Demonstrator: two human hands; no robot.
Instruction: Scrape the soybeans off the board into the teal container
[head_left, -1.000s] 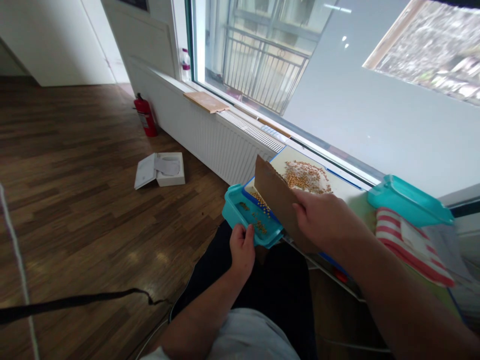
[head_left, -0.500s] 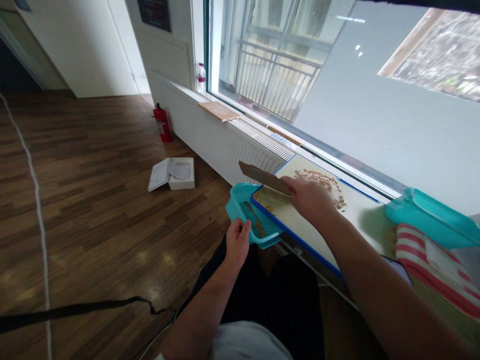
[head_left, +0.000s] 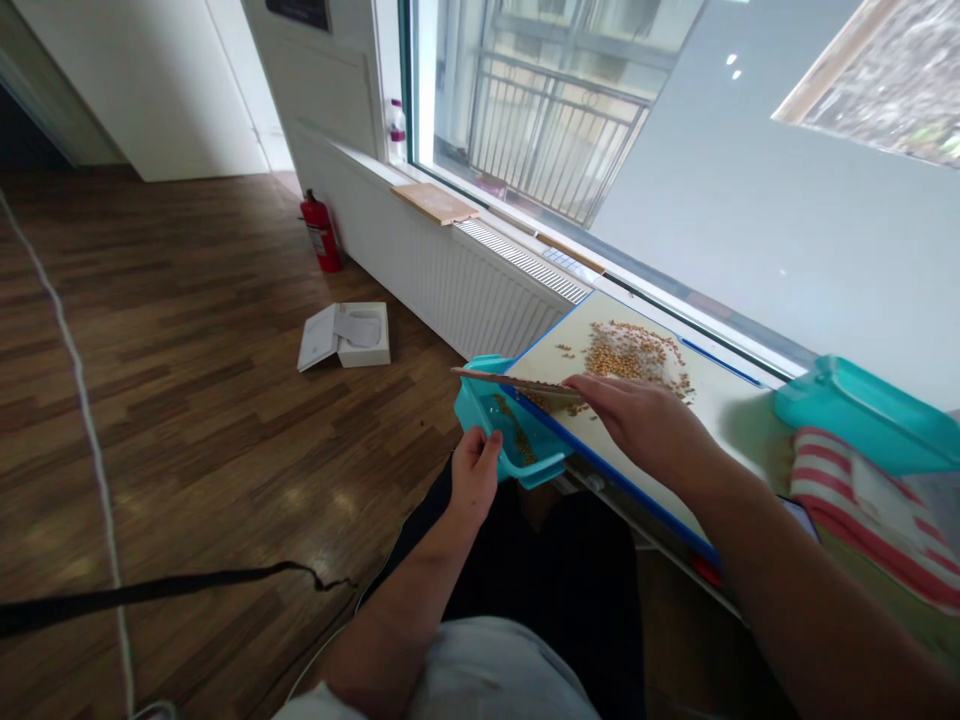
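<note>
My left hand (head_left: 476,472) grips the near rim of a turquoise plastic tray (head_left: 471,402), held just below the table's left corner. Some small tan grains (head_left: 519,432) lie on the tray's bottom. In my right hand (head_left: 637,418) is a flat strip of brown cardboard (head_left: 517,382), its free end reaching out over the tray. Beneath and behind the strip, a heap of golden grains (head_left: 626,352) is spread on the pale, blue-edged tabletop (head_left: 739,455). The strip and hand hide part of the grains near the table edge.
At the table's right stand another turquoise tray (head_left: 862,410) and a red-and-white striped cloth (head_left: 862,500). A radiator (head_left: 480,285) runs under the window. An opened white box (head_left: 364,335) and a fire extinguisher (head_left: 321,232) are on the wooden floor.
My right hand has brought the cardboard strip lower and nearer the table's front edge. More of the grain heap shows behind it. My left hand stays on the tray.
</note>
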